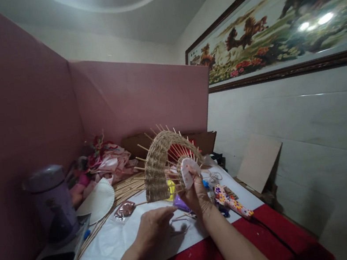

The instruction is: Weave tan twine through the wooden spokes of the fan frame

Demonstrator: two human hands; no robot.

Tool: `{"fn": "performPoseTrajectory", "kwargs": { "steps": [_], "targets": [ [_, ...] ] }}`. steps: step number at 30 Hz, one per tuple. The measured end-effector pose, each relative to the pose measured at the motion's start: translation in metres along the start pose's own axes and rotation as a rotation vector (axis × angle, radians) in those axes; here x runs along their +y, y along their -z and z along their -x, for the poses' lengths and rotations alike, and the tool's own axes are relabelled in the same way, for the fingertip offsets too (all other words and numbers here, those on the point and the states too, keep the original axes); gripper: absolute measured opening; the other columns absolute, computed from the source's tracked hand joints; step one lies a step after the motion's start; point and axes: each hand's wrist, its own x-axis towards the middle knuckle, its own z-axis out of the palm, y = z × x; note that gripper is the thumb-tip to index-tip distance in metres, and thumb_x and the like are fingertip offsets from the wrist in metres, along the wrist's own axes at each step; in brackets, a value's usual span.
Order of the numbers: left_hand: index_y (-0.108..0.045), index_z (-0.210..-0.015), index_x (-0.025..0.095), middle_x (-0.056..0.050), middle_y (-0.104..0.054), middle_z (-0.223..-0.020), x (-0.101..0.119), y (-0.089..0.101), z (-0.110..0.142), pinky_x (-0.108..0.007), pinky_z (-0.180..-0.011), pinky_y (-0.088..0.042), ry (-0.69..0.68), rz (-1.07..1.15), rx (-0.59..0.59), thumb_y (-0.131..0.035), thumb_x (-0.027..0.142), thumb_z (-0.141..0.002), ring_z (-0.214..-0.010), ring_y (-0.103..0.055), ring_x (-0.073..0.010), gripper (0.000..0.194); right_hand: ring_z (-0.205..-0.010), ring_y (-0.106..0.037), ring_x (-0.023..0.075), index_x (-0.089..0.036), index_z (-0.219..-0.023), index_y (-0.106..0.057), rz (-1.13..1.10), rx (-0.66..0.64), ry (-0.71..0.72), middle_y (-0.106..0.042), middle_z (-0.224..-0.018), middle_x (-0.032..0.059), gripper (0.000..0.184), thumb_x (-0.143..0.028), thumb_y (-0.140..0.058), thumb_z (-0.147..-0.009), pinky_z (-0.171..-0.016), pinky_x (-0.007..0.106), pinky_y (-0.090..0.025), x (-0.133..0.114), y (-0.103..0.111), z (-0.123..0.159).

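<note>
Woven arch (158, 168), half-round, of rope wound over radiating sticks, held upright above the white sheet (113, 248). Right hand (196, 195) just right of the arch's near end, fingers closed around its lower rim together with a small white piece (187, 173). Left hand (155, 225) below the arch, resting on the sheet, fingers curled loosely; whether gripping the thin strand (178, 223) beside it, cannot tell. Patterned glue gun (231, 200) lying right of the arch, on the sheet's edge. Brown packet (124, 209) and loose sticks (124, 192) left of the arch. Paper fan (97, 201) and purple flask (51, 200) farther left. Pink fabric heap (108, 159) behind the arch, against the pink partition (140, 91).
</note>
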Motion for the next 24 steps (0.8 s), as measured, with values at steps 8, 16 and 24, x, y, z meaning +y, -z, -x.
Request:
{"fn": "performPoseTrajectory", "kwargs": {
  "steps": [8,16,24],
  "targets": [
    [-0.070,-0.082,0.021,-0.008,-0.068,-0.076,-0.017,0.029,-0.006,-0.036,-0.074,-0.036,-0.058,-0.525,0.027,-0.054,0.019,-0.067,-0.078,-0.056,-0.0234,0.022,-0.085,-0.065,0.0186,-0.019,-0.100,-0.056,-0.055,0.102,0.207,-0.070,-0.086,0.0052,0.034,-0.038,-0.053,-0.073,-0.061,0.028,-0.055,-0.014,-0.001,0.005],
    [-0.058,-0.111,0.014,-0.019,-0.050,-0.124,-0.007,0.079,-0.050,-0.047,-0.092,-0.026,0.053,-0.721,0.399,-0.052,0.007,-0.065,-0.121,-0.034,-0.0338,0.047,-0.075,-0.065,0.0115,-0.022,-0.093,-0.057,-0.039,0.273,0.468,-0.069,-0.075,-0.0018,0.026,-0.037,-0.055,-0.073,-0.059,0.018,-0.052,-0.025,0.005,-0.003],
    [-0.062,-0.080,0.014,-0.005,-0.066,-0.068,0.056,0.004,-0.040,-0.020,-0.044,-0.039,0.385,0.781,-0.099,-0.063,0.044,-0.070,-0.054,-0.060,-0.0127,0.031,-0.055,-0.055,0.0059,-0.023,-0.090,-0.054,0.042,0.350,0.509,-0.060,-0.066,-0.0089,0.026,-0.042,-0.056,-0.073,-0.049,0.015,-0.045,0.002,0.000,-0.003]
  ]
}}
